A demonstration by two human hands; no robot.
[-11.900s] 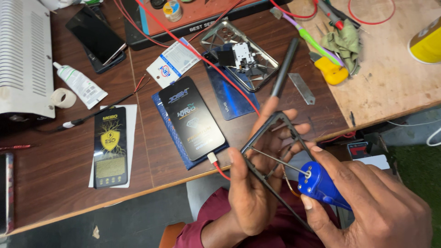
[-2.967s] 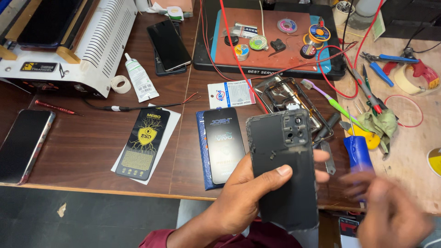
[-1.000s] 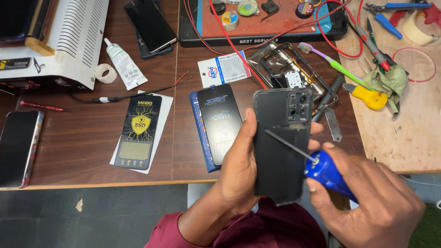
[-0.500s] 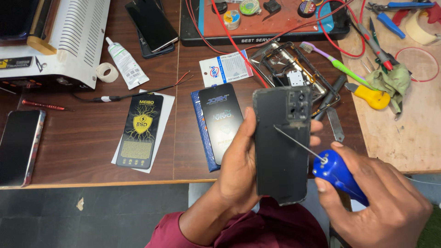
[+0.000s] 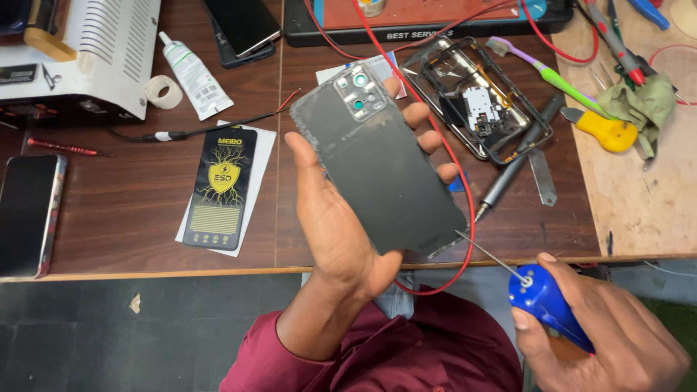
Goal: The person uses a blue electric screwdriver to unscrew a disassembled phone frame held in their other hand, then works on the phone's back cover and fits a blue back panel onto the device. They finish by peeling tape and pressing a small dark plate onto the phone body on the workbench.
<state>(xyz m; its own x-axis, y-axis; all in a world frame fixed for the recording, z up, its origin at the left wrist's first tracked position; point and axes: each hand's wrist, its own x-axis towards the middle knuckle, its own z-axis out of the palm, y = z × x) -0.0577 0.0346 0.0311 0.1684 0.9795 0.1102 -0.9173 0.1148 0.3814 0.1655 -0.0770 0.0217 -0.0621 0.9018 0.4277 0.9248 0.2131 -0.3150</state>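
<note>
My left hand (image 5: 330, 218) holds a black phone back cover (image 5: 377, 163) tilted over the desk, inner side up, with the camera cut-outs at its top. My right hand (image 5: 602, 341) grips a blue-handled screwdriver (image 5: 541, 297) low at the right. Its thin metal shaft points up-left, and its tip sits at the cover's lower right corner. A red wire (image 5: 450, 152) runs from the top of the desk down behind the cover and loops below it.
An opened phone frame (image 5: 475, 101) lies behind the cover, with a grey pen-shaped tool (image 5: 515, 170) and a yellow-handled tool (image 5: 606, 131) beside it. A black packet (image 5: 218, 189), a glue tube (image 5: 192, 72), a tape roll (image 5: 163, 91) and a phone (image 5: 29, 214) lie to the left.
The left hand has tilted the cover and raised it toward the desk. The right hand with the screwdriver has dropped lower right, its tip going from the cover's middle to its bottom corner.
</note>
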